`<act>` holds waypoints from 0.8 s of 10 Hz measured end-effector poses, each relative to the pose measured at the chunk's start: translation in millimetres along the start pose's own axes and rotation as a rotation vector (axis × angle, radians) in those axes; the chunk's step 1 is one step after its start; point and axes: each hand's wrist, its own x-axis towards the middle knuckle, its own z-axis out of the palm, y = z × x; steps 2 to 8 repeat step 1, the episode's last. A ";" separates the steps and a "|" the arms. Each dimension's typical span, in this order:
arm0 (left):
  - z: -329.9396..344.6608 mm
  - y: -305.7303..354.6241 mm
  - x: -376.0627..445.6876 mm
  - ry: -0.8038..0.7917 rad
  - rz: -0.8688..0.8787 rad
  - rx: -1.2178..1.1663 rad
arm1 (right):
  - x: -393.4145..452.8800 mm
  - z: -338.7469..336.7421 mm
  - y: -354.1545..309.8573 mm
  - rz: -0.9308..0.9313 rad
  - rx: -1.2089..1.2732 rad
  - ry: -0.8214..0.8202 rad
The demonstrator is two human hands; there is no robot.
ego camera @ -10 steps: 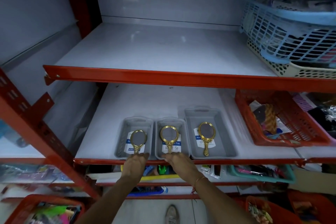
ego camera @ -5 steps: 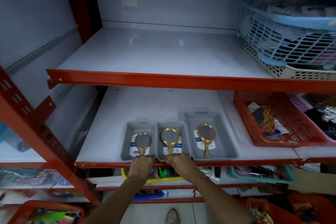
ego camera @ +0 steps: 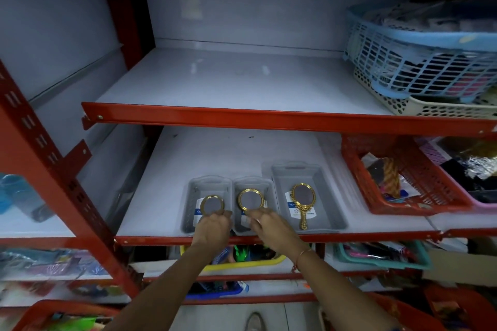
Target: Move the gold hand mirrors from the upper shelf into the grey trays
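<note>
Three grey trays stand side by side at the front of the lower shelf: a left tray (ego camera: 188, 197), a middle tray (ego camera: 254, 180) and a larger right tray (ego camera: 326, 191). Each holds one gold hand mirror. My left hand (ego camera: 213, 227) covers the handle of the left mirror (ego camera: 212, 204), fingers curled on it. My right hand (ego camera: 271, 226) does the same on the middle mirror (ego camera: 250, 199). The right mirror (ego camera: 304, 196) lies flat and untouched. No mirror is on the visible part of the upper shelf (ego camera: 242, 83).
A blue basket (ego camera: 408, 62) sits stacked in a cream one (ego camera: 430, 109) at the upper shelf's right. A red basket (ego camera: 376, 196) of goods stands right of the trays. Red uprights (ego camera: 48, 169) frame the left side. Lower shelves hold more bins.
Both hands have moved forward from the trays' front edge onto the handles of the left and middle mirrors. The camera has moved closer and tilted slightly.
</note>
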 end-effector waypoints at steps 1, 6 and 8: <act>-28.9 -2.3 4.7 0.223 0.036 -0.052 | 0.1 -36.8 -9.4 -0.017 0.014 0.197; -28.9 -2.3 4.7 0.223 0.036 -0.052 | 0.1 -36.8 -9.4 -0.017 0.014 0.197; -28.9 -2.3 4.7 0.223 0.036 -0.052 | 0.1 -36.8 -9.4 -0.017 0.014 0.197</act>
